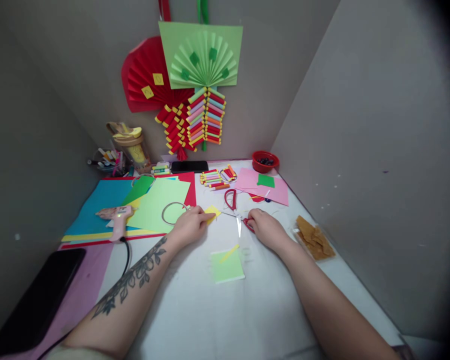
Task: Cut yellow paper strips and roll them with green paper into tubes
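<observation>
Near the middle of the white table, my left hand [190,227] has its fingers on a small yellow paper piece [213,213]. Opposite it, my right hand [264,227] is closed on one red handle of the scissors [230,199]; their blades are spread apart and the other handle points away from me. Nearer to me lies a light green paper square [227,266] with a yellow strip [229,254] across it. A metal ring [163,214] rests on light green paper beside my left hand.
A pink glue gun [120,220] lies on coloured sheets [110,192] at left. A black tablet-like object [37,300] is nearer. Brown pieces in a packet [315,239] lie right, a red bowl [265,162] behind. Paper fans [206,65] hang on the wall.
</observation>
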`<state>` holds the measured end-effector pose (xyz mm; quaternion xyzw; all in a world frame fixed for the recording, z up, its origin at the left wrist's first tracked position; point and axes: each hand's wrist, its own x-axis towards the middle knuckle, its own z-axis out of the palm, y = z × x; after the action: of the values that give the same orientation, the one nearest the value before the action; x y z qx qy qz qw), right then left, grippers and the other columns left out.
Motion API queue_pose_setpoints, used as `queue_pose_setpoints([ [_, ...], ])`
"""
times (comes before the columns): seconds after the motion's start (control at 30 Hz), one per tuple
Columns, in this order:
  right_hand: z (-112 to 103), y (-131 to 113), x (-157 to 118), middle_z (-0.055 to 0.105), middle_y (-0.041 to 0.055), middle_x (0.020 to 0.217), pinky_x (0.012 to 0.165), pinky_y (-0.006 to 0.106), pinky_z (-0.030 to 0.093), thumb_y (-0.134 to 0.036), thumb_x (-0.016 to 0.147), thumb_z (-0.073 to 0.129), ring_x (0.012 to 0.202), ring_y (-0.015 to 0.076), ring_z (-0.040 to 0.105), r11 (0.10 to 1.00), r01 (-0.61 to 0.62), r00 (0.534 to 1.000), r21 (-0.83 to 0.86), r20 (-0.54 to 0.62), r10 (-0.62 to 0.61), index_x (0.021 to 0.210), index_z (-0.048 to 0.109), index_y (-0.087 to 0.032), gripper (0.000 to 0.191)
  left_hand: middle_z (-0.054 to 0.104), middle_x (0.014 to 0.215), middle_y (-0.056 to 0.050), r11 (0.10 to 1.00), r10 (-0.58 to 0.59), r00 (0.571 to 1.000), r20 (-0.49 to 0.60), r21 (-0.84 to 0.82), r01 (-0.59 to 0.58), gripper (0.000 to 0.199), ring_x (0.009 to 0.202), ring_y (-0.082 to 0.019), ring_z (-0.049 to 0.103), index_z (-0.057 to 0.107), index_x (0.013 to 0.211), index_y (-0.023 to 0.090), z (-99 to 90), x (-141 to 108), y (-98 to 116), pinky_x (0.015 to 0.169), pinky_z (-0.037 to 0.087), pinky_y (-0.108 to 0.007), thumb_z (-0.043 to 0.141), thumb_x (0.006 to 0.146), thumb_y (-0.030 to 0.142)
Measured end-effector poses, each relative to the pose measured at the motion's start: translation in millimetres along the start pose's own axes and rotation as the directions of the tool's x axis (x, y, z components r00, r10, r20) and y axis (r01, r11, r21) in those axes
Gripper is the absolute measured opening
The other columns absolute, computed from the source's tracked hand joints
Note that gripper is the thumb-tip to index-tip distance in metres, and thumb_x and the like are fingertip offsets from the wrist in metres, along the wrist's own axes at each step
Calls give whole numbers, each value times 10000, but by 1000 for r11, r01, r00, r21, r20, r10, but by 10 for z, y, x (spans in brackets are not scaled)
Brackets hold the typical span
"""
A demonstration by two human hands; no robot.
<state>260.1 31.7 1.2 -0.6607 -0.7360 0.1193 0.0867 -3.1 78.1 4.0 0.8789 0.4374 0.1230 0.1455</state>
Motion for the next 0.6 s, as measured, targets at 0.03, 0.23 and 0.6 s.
queue_pose_setpoints([
  [0.03, 2, 1, -2, 595, 54, 881, 628, 250, 281, -196, 880, 456, 801, 165, 520, 1000, 9, 1000, -2, 5, -9, 842, 509, -179, 68, 575, 933, -47, 1000, 1, 1000, -4, -2, -1, 409, 842, -172, 542, 627, 1163, 310, 3, 0, -2, 759, 412, -279, 432, 831, 173],
  [0.23, 14, 14, 7, 591, 47, 870, 627, 249, 280, -193, 877, 452, 788, 160, 514, 1000, 24, 1000, 12, -16, -24, 833, 499, -183, 65, 576, 932, -47, 1000, 3, 1000, -8, -7, -3, 391, 827, -166, 542, 626, 1164, 318, 22, -2, -23, 749, 407, -275, 432, 846, 198],
  [0.6, 28, 50, 58, 587, 45, 851, 636, 242, 286, -198, 875, 455, 790, 153, 514, 999, 52, 999, 11, -6, -52, 827, 508, -184, 73, 573, 923, -55, 1000, 21, 1000, -5, 10, -21, 401, 841, -164, 539, 621, 1174, 301, 6, -6, -19, 764, 415, -274, 426, 844, 187],
])
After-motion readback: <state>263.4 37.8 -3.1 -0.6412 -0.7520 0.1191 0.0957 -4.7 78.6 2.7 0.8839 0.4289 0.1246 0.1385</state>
